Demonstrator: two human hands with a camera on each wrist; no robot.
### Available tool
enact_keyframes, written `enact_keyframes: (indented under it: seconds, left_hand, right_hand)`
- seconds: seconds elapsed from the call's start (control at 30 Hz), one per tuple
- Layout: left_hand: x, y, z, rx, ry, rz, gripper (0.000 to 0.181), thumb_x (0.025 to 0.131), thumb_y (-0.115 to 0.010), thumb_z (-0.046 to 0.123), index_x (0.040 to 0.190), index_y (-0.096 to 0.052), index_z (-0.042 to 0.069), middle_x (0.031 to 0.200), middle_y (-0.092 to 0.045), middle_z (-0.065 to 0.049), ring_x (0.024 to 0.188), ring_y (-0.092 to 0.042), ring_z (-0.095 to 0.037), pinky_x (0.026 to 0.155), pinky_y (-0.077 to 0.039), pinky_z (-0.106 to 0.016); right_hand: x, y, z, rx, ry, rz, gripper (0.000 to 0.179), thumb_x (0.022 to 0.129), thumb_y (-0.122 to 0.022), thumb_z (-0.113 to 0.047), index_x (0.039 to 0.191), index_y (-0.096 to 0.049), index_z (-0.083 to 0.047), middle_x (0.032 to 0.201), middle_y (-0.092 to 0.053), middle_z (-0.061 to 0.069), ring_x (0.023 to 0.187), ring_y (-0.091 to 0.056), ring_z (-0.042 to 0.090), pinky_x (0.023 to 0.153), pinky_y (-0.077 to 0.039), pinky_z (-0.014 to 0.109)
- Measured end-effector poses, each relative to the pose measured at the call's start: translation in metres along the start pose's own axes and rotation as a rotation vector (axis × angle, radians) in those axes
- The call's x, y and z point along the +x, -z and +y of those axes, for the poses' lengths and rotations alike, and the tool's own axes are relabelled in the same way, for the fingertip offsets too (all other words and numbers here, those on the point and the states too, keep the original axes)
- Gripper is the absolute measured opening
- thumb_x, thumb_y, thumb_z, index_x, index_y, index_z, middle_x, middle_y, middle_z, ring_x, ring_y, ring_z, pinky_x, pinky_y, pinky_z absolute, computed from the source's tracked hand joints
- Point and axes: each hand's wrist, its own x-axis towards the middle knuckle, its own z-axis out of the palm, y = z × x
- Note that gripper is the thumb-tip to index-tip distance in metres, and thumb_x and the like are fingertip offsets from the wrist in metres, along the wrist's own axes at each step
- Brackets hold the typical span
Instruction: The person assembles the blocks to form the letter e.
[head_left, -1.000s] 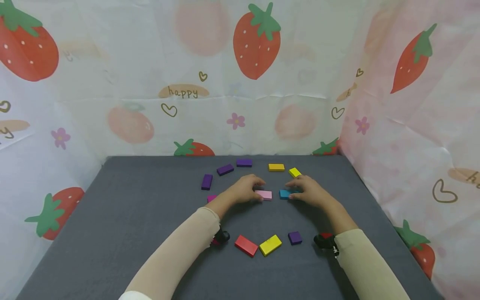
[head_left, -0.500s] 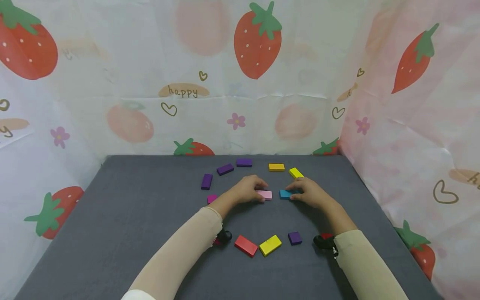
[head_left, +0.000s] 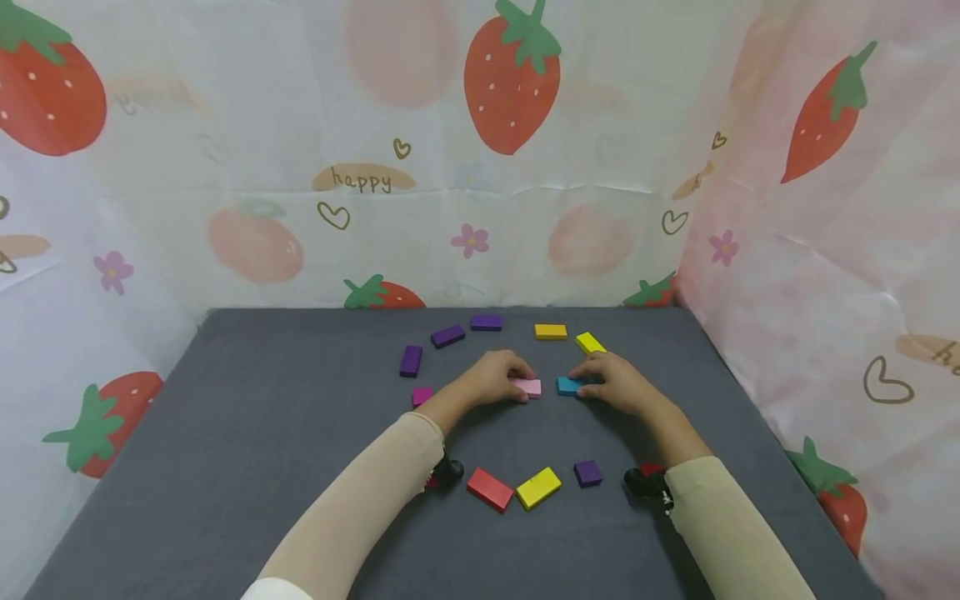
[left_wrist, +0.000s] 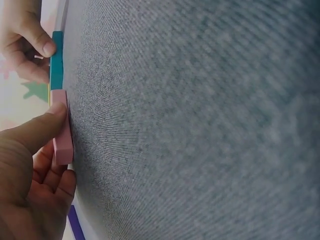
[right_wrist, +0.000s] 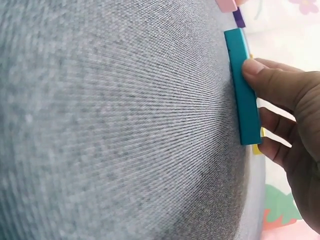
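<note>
Near the middle of the grey tabletop [head_left: 300, 467], my left hand [head_left: 491, 379] pinches a pink block [head_left: 531, 387] between thumb and fingers. In the left wrist view the thumb lies on the near face of that pink block [left_wrist: 62, 137]. Just to the right, my right hand [head_left: 617, 383] holds a teal-blue block [head_left: 567, 386] by its long sides. The right wrist view shows the thumb against the front of the teal block [right_wrist: 244, 95], fingers behind it. A short gap separates the two blocks in the head view. Both blocks lie flat on the cloth.
Purple blocks [head_left: 447, 336] and a magenta block [head_left: 422, 397] curve along the left and back. An orange block [head_left: 551, 332] and a yellow block [head_left: 590, 342] stand behind my right hand. Nearer are a red block [head_left: 491, 489], a yellow block [head_left: 538, 488] and a purple block [head_left: 588, 473].
My left hand has shifted very slightly to the right along the pink block. Otherwise the hands and blocks stay in place; the head view has tilted a little.
</note>
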Motion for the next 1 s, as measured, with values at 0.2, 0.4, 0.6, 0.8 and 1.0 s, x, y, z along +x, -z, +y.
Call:
enact_keyframes:
  seconds: [0.2,0.4,0.6,0.8,1.0]
  left_hand:
    - [-0.006,0.002,-0.001,-0.009,0.03,0.027,0.033,0.088,-0.083,0.023,0.119,-0.077,0.015,0.115,-0.07,-0.001,0.106,-0.06,-0.016,0.101,-0.049,-0.038]
    - [-0.011,0.004,0.0,-0.033,0.064,0.04,0.034,0.087,-0.084,0.023,0.119,-0.076,0.014,0.113,-0.07,-0.001,0.102,-0.059,-0.016,0.098,-0.05,-0.037]
    - [-0.013,0.005,0.0,-0.045,0.082,0.046,0.032,0.086,-0.085,0.022,0.115,-0.076,0.013,0.109,-0.069,0.0,0.098,-0.058,-0.015,0.095,-0.05,-0.036]
    - [-0.015,0.003,0.0,-0.061,0.091,0.062,0.031,0.086,-0.085,0.019,0.114,-0.076,0.012,0.107,-0.069,-0.001,0.096,-0.058,-0.016,0.094,-0.05,-0.035]
    - [-0.015,0.001,-0.001,-0.066,0.097,0.077,0.031,0.085,-0.086,0.02,0.114,-0.076,0.012,0.106,-0.069,0.0,0.096,-0.057,-0.015,0.093,-0.049,-0.034]
  right_hand:
    - [0.001,-0.001,-0.002,0.005,0.011,0.002,0.029,0.095,-0.075,-0.019,0.124,-0.075,-0.014,0.132,-0.066,0.012,0.134,-0.052,0.038,0.113,-0.037,0.059]
    - [0.001,0.001,-0.001,-0.002,0.007,-0.002,0.03,0.095,-0.075,-0.019,0.124,-0.075,-0.014,0.133,-0.067,0.011,0.134,-0.051,0.038,0.114,-0.036,0.06]
    - [0.0,0.003,0.0,-0.006,0.02,-0.01,0.031,0.094,-0.075,-0.019,0.124,-0.074,-0.013,0.131,-0.068,0.011,0.131,-0.054,0.037,0.112,-0.038,0.059]
    - [0.0,0.002,0.003,-0.006,0.023,-0.015,0.031,0.094,-0.075,-0.02,0.125,-0.074,-0.014,0.131,-0.067,0.011,0.131,-0.054,0.037,0.112,-0.038,0.059]
    - [0.0,0.002,0.002,0.007,0.008,-0.03,0.033,0.094,-0.076,-0.021,0.126,-0.073,-0.014,0.132,-0.067,0.011,0.131,-0.054,0.036,0.113,-0.037,0.059]
